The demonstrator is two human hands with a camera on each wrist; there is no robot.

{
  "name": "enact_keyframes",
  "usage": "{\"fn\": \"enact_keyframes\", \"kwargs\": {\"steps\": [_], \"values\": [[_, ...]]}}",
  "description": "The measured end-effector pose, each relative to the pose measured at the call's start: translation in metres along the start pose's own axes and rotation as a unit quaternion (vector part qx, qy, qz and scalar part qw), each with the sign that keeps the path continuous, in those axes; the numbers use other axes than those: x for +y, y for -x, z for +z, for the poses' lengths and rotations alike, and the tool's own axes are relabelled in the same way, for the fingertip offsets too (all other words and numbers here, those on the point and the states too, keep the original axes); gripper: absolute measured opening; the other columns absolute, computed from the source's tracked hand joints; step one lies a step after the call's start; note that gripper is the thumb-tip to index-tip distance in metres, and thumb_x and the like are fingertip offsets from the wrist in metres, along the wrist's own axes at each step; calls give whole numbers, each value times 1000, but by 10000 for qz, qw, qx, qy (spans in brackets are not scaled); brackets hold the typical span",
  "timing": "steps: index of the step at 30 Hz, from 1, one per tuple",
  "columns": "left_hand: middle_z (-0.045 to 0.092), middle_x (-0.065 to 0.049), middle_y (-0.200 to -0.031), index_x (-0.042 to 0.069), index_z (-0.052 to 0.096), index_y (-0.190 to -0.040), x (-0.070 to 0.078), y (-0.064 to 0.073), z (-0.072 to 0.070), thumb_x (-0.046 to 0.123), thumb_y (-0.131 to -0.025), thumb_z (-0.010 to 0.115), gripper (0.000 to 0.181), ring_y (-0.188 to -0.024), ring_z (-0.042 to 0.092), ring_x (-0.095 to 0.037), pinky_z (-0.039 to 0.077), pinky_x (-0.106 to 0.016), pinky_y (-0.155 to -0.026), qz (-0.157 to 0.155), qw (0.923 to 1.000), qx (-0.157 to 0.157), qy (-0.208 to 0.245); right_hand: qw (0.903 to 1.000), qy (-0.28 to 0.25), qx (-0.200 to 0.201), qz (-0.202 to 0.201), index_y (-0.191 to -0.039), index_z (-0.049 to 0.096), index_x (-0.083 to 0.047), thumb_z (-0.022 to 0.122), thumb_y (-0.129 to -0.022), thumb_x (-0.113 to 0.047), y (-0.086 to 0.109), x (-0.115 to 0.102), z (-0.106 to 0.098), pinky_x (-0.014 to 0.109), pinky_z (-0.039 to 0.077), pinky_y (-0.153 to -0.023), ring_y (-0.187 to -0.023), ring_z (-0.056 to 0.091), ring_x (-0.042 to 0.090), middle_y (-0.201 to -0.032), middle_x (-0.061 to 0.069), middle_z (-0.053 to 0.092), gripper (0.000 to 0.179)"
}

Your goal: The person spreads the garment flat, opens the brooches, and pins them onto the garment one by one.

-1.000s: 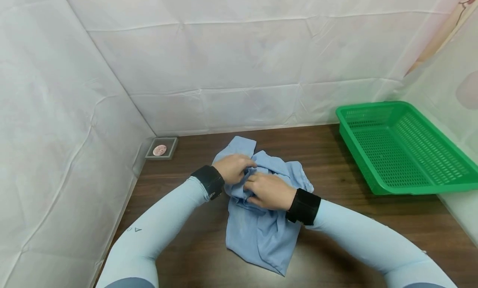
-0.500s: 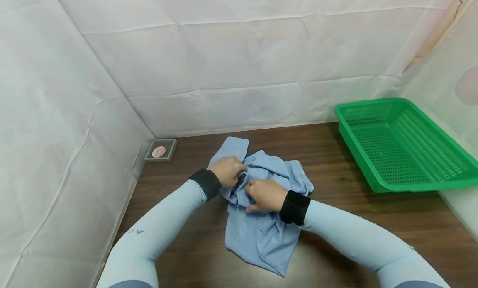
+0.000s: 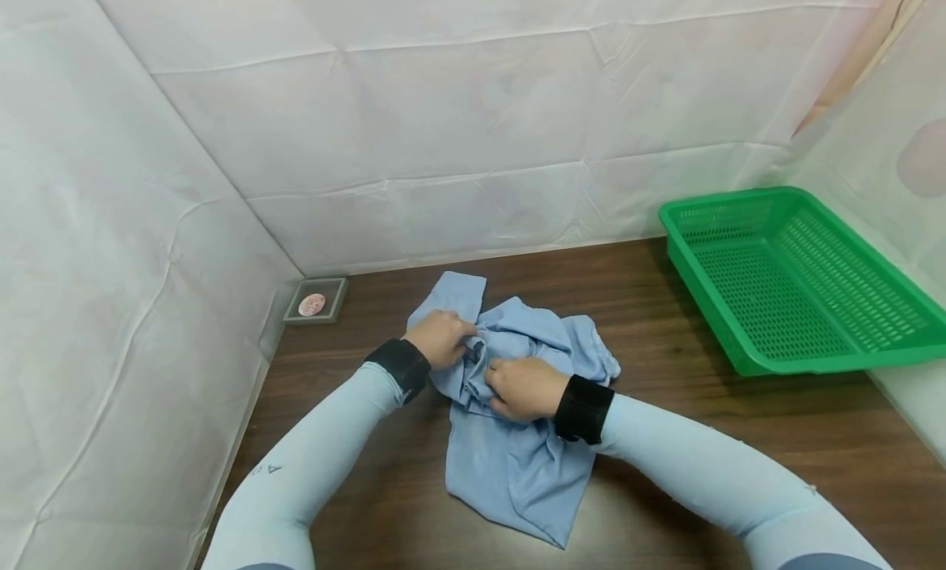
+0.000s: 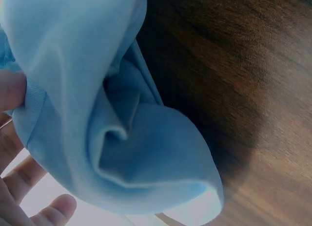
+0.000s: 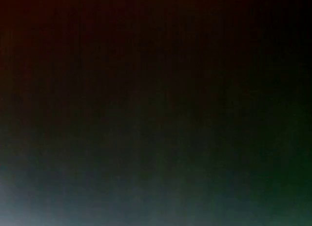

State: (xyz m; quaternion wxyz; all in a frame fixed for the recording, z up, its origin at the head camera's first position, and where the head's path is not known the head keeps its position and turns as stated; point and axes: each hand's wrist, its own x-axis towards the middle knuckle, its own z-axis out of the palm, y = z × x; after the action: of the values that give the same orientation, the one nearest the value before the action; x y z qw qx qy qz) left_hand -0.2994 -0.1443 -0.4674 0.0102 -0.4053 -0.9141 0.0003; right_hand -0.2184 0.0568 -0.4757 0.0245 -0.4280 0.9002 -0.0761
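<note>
A crumpled light blue garment (image 3: 513,475) lies in the middle of the dark wooden table, one flat part stretching towards me and the rest bunched up. My left hand (image 3: 439,340) pinches an edge of it at the upper left. In the left wrist view, a finger (image 4: 10,89) lies over a hemmed edge of the fabric (image 4: 58,109), and other fingers show behind it. Right of that, my right hand (image 3: 528,388) grips the bunched fabric with curled fingers. Between the hands a small dark patch shows in the folds. The right wrist view is too dark to read.
A green perforated plastic basket (image 3: 764,365) stands at the right, against the sheeted wall. In the back left corner sits a small grey square tray (image 3: 334,301) with a pink round piece (image 3: 312,305) in it. White sheeting (image 3: 473,102) encloses the table's back and sides.
My left hand has drawn left and slightly towards me with the fabric edge. The right hand has shifted slightly towards me, opening a gap between the hands where the dark patch appeared.
</note>
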Motion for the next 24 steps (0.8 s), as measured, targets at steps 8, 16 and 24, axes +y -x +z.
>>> {"fn": "enact_keyframes", "kwargs": {"steps": [8, 16, 24], "values": [[71, 0, -103, 18, 69, -114, 0, 12, -23, 18, -93, 63, 22, -101, 64, -20, 36, -57, -101, -411, 9988, -156, 223, 9905, -1368, -10, 112, -73, 45, -17, 48, -97, -13, 7, 9, -21, 26, 39, -58, -55, 40, 8, -64, -6, 38, 24], [68, -8, -112, 9, 64, -122, -2, 31, -55, 20, -97, 58, 28, -110, 61, -25, 27, -62, -105, -651, 9974, 87, 292, 9778, -1834, 929, 399, -68, 39, -19, 49, -95, -13, 24, 17, -57, 22, 29, -52, -49, 32, 6, -58, -8, 28, 29], [68, -4, -92, 7, 65, -105, -3, 38, -77, 16, -98, 57, 14, -91, 64, -20, 44, -47, -93, -129, 9968, 655, 430, 9655, -1934, 1527, 841, -66, 41, -20, 50, -94, -13, 38, 22, -91, 25, 27, -52, -51, 35, 9, -58, -8, 28, 29]]}}
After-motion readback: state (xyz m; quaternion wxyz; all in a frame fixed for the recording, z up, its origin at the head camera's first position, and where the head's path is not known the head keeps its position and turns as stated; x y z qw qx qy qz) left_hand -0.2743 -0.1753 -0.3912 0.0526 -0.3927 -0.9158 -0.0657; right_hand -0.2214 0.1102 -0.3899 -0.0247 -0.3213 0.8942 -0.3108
